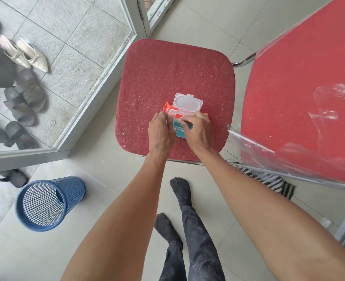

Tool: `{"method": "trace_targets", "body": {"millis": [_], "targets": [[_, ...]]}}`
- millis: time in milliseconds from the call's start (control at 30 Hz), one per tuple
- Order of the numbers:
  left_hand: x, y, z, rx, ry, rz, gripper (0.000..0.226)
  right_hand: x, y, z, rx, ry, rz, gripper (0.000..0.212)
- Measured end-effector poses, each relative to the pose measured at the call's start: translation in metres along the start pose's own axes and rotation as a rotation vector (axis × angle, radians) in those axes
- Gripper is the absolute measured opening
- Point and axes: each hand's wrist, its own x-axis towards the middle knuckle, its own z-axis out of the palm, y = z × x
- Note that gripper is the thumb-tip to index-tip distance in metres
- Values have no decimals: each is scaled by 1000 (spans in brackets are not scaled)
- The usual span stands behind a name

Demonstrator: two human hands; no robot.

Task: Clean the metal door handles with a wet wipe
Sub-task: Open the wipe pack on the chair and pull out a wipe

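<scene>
A red and teal pack of wet wipes [178, 126] lies on the red seat [167, 74] of a chair, its clear plastic lid [188, 104] flipped up. My left hand [160, 131] rests on the pack's left side, fingers at the opening. My right hand [199, 131] lies on the right side, fingertips pinching at the opening, where a bit of white shows. Both hands cover most of the pack. No door handle is in view.
A second red chair [301, 94] wrapped in torn clear plastic stands at the right. A blue mesh bin [50, 201] sits on the tiled floor at the lower left. A glass door with a metal frame [98, 82] is at the left, several shoes [23, 84] behind it.
</scene>
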Motion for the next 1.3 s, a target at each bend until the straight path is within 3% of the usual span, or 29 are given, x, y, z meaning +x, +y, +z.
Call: {"method": "trace_targets", "body": {"millis": [267, 467, 633, 833, 1067, 1200, 1300], "targets": [[-7, 2, -5, 19, -35, 82, 28, 1, -3, 2, -69, -2, -29, 11], [-9, 0, -4, 29, -24, 107, 29, 1, 0, 2, -44, 3, -70, 21], [-11, -1, -4, 68, -16, 112, 34, 1, -1, 4, -63, 9, -61, 6], [-14, 2, -2, 126, -57, 119, 41, -4, 4, 2, 62, 17, -65, 6], [-22, 4, 8, 189, -127, 173, 51, 0, 4, -5, 387, 274, 274, 12], [-33, 1, 14, 353, -145, 319, 55, 6, 6, -15, 375, 465, 296, 14], [-39, -8, 18, 434, -251, 400, 64, 12, 7, -17, 395, 481, 260, 14]]}}
